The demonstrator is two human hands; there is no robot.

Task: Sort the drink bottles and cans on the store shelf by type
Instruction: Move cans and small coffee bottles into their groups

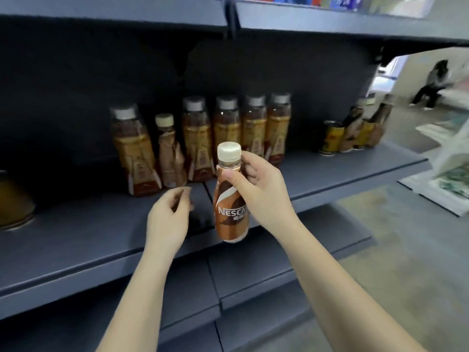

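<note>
Your right hand (256, 184) is in the middle of the frame. It is wrapped around the neck of a brown coffee bottle (229, 196) with a cream cap. The bottle is upright and up in the air, in front of the shelf (76, 237).

Your left hand (168, 215) is just left of the bottle. Its fingers are curled loosely, half open, and it holds nothing.

Farther back on the shelf stands a row of tea bottles (225, 130) with grey caps. One small coffee bottle (168, 151) stands among them, second from the left.

At the right end of the shelf are cans (331, 138) mixed with dark bottles (351, 128), too blurry to tell more. At the far left edge is another can (14, 199).
</note>
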